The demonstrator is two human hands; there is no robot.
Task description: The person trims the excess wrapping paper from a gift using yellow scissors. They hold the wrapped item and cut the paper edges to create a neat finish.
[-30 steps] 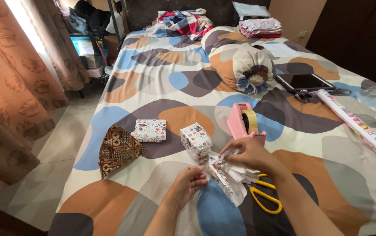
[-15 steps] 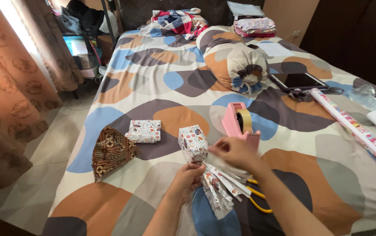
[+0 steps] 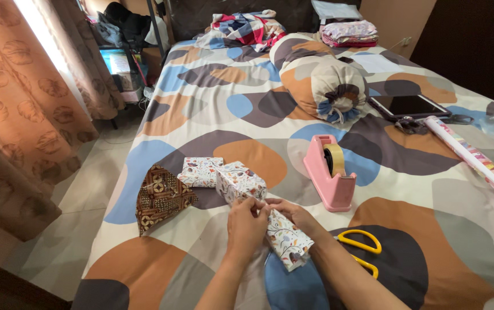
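Both hands meet at the middle of the bed (image 3: 212, 97): the left hand (image 3: 246, 225) is closed on the loose wrapping paper where it leaves the box, and the right hand (image 3: 293, 215) pinches the same paper just beside it. Furthest left lies a brown patterned cloth (image 3: 159, 195), then a small finished parcel (image 3: 201, 171), flat and fully covered, which suggests one wrap is already done. Next to it, touching the fingers, sits the half-wrapped box (image 3: 238, 181); its far end and sides look covered, while the near end trails off in a gathered tail of paper (image 3: 287, 241) that is not yet folded down or taped. To the right stand a pink tape dispenser (image 3: 330, 172) and yellow scissors (image 3: 362, 250), both untouched, and a paper roll (image 3: 477, 161) lies at the far right. By my judgement, closing and taping this end remains.
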